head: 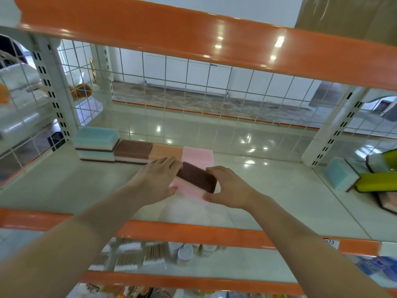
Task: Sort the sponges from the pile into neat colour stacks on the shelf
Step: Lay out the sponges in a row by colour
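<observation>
Sponge (196, 179) sits pinched between left grip (156, 179) and right grip (229, 188).

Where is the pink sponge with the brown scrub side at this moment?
In the head view, the pink sponge is near the middle of the shelf, held between the left hand and right hand, just in front of the pink stack.
</observation>
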A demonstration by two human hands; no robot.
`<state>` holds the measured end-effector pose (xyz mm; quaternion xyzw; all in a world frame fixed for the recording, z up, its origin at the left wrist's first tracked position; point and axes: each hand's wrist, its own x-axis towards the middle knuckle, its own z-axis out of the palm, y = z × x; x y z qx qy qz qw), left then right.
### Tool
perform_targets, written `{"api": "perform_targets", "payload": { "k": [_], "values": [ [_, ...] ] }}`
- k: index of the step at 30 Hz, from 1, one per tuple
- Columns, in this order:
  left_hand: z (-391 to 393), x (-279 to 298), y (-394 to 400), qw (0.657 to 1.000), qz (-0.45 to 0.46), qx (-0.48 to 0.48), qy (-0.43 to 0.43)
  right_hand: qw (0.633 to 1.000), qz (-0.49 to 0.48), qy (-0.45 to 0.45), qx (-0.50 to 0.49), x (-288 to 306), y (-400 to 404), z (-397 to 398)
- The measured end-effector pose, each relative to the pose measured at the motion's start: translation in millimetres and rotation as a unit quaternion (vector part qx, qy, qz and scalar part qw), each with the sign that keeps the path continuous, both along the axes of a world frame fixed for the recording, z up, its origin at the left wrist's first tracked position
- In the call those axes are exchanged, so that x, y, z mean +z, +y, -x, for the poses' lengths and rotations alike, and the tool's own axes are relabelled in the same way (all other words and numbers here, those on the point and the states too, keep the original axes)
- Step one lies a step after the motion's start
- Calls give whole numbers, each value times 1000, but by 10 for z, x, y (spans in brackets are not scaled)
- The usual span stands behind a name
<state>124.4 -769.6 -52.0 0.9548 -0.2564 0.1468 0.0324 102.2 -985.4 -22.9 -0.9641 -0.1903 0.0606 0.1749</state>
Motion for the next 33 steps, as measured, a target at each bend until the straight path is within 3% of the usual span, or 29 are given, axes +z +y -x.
{"api": "perform_targets", "payload": {
  "k": [6, 14, 21, 33],
  "values": [
    [-48, 50, 15, 997, 64, 48, -1, 998, 4, -59, -17, 6, 18, -28],
    [2, 229, -19, 978, 158, 115, 69, 988, 30, -149, 16, -21, 61, -6],
    [79, 380, -83, 932, 279, 173, 153, 981, 56, -187, 22, -88, 123, -4],
    [41, 369, -153, 925, 309, 142, 168, 972, 58, -228, 2, -169, 156, -57]
  ]
}}
